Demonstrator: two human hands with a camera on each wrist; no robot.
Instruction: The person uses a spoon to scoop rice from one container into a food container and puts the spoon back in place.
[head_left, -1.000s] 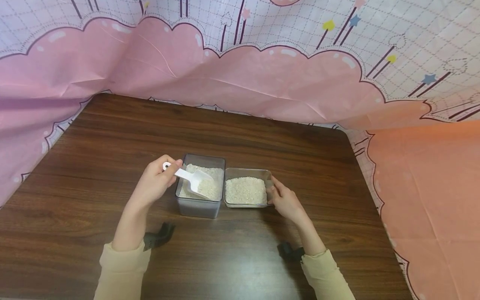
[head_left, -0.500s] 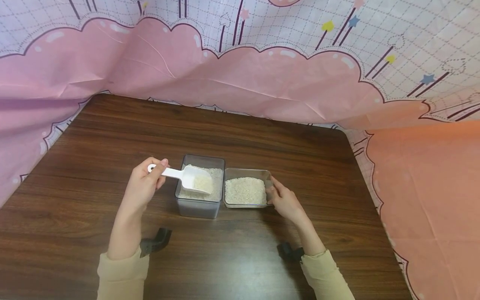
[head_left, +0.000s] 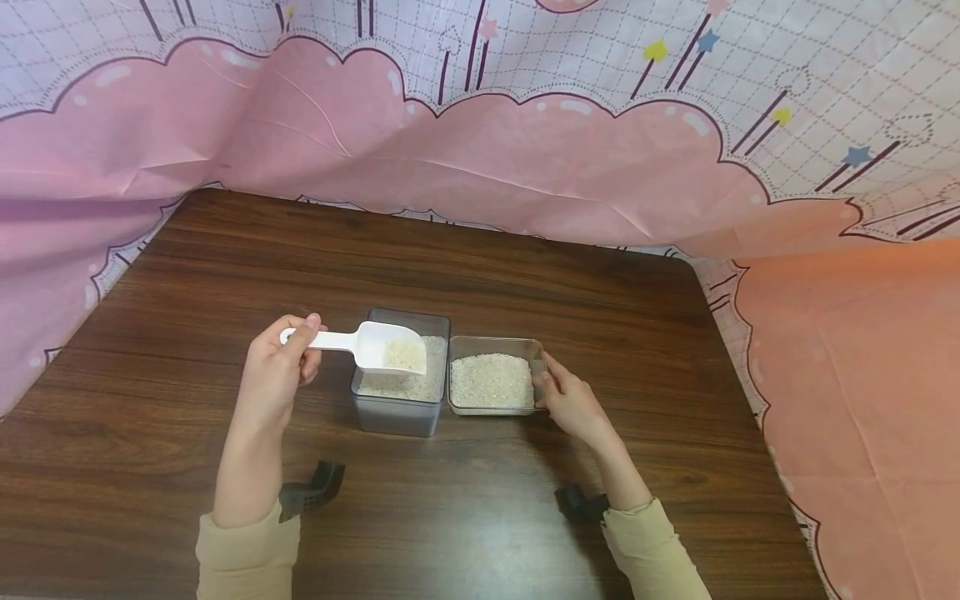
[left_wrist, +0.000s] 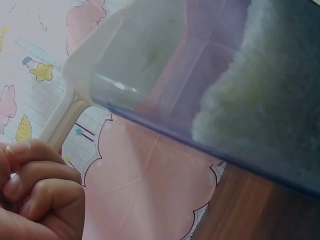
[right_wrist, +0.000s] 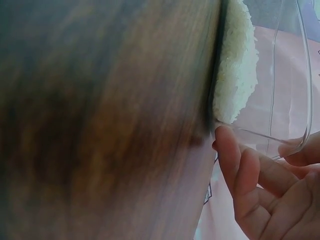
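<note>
My left hand (head_left: 273,367) pinches the handle of a white scoop (head_left: 369,342), which carries some rice (head_left: 405,353). The scoop is level above the taller grey see-through bin (head_left: 397,417), and more rice lies inside that bin. In the left wrist view the scoop (left_wrist: 80,75) shows behind the bin's tinted wall (left_wrist: 150,90). To the right stands a lower clear box (head_left: 491,412) with rice in it. My right hand (head_left: 576,407) grips that box's right side; in the right wrist view the thumb is at the rim and fingers (right_wrist: 230,155) lie against the outer wall.
Both containers stand side by side on a dark wooden table (head_left: 480,275). A patterned pink and white cloth (head_left: 480,158) hangs behind the table and along its sides. Black wrist mounts (head_left: 313,490) stick out at both forearms.
My left hand has lifted the scoop out of the rice in the taller bin, drawn it leftward and levelled it. My right hand stays on the clear box.
</note>
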